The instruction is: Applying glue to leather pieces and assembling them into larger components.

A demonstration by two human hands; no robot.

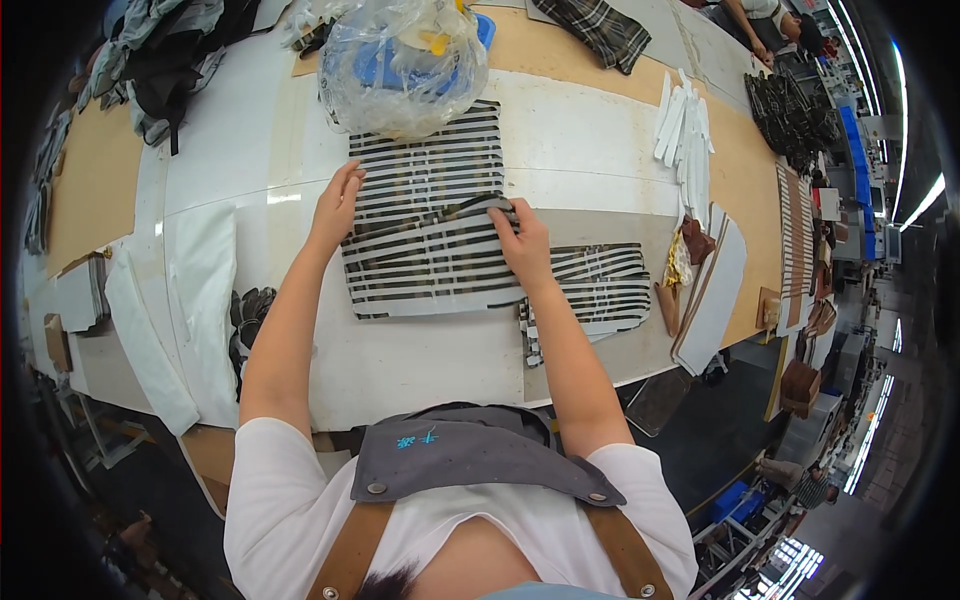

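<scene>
A white backing sheet lies in front of me, covered with rows of dark plaid fabric strips. Thumb and fingers of my right hand pinch the end of a plaid strip, which lies slantwise across the rows. At the sheet's left edge my left hand rests with its fingers stretched out, holding nothing. Right of the sheet and partly behind my right forearm lies a second striped sheet. A clear plastic bag with blue showing through it covers the far end of the first sheet.
White fabric pieces and a dark bundle lie at left. White strips, a brown-edged board and black pieces are at right. Plaid fabric lies at the back. Another person is at the far right.
</scene>
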